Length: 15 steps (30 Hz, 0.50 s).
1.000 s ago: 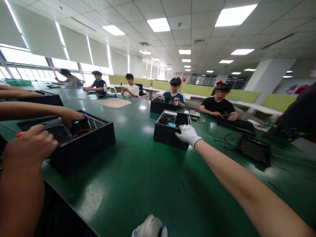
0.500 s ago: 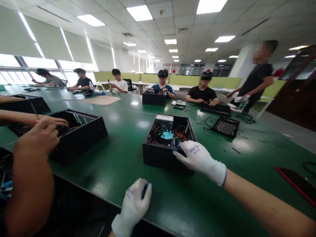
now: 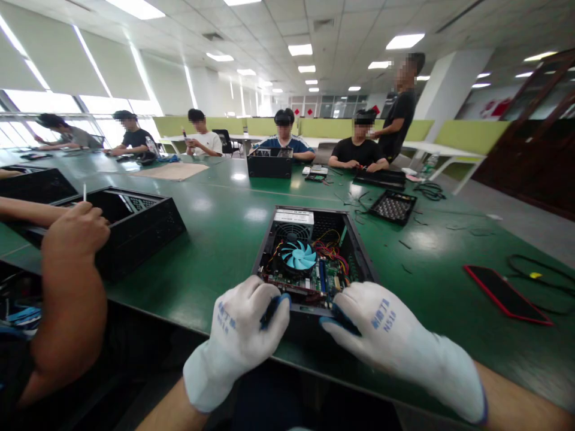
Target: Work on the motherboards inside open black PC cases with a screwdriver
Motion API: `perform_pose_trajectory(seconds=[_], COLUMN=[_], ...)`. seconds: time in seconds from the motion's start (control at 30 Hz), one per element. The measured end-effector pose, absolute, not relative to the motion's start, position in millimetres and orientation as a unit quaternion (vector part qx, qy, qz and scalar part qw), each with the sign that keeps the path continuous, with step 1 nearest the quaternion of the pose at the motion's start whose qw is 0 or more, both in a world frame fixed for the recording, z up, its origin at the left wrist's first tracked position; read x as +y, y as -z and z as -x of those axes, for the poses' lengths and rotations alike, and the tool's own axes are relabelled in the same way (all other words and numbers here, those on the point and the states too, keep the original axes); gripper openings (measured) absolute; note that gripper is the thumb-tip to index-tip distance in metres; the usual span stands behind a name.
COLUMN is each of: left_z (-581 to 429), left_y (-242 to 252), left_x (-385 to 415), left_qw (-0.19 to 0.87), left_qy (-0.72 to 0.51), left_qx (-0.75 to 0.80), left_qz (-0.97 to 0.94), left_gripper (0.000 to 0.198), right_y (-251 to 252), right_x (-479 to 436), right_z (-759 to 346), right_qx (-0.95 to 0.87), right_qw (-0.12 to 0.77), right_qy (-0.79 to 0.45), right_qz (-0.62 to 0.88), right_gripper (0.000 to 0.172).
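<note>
An open black computer case (image 3: 366, 263) lies at the table's near edge, its inside facing up. In it I see a light-blue cooling fan (image 3: 299, 256), a circuit board (image 3: 330, 278), coloured wires (image 3: 336, 254) and a silver power supply (image 3: 294, 216). My left hand (image 3: 249, 317), in a white glove with a blue palm, is closed at the near left corner of the case; its fingertips are partly hidden. My right hand (image 3: 377, 323), gloved alike, grips the near right edge, thumb in front and fingers over the rim.
To my left, a co-worker's bare hand (image 3: 76, 233) holds a thin tool over another black case (image 3: 144, 224). On the right lie a red-edged black panel (image 3: 505, 293), a cable (image 3: 539, 275) and a black perforated tray (image 3: 393, 206). Several people sit across the green table (image 3: 220, 209).
The computer case has come closer to me. My left hand has risen from the table edge to its near left corner. The standing person has moved left.
</note>
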<state>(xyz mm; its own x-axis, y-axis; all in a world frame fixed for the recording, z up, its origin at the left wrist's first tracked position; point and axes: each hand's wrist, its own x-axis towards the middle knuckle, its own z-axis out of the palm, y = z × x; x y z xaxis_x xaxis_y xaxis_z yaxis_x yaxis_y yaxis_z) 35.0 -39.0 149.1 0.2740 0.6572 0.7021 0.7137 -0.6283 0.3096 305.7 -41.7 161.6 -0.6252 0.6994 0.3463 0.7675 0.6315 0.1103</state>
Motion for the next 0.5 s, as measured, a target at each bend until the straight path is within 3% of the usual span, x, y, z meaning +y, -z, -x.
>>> perform_pose_trajectory(seconds=[0.2, 0.4, 0.5], left_z=[-55.1, -56.0, -57.3], left_y=[-167.2, -163.0, -162.7], left_x=[-29.4, -52.3, -64.8], left_qw=[0.015, -0.020, -0.035], left_qy=[0.236, 0.211, 0.205], left_qx=[-0.400, -0.419, -0.431], left_qz=[0.885, 0.883, 0.878], left_gripper=[0.023, 0.023, 0.024], right_y=[-158.7, -161.3, -172.0], right_x=[-65.4, -85.6, -97.2], right_z=[-313.8, -314.7, -313.6], right_qx=[-0.900, -0.901, -0.899], right_qw=[0.156, 0.193, 0.222], right_qy=[0.099, 0.075, 0.069], right_qz=[0.395, 0.381, 0.372], right_gripper=[0.031, 0.021, 0.025])
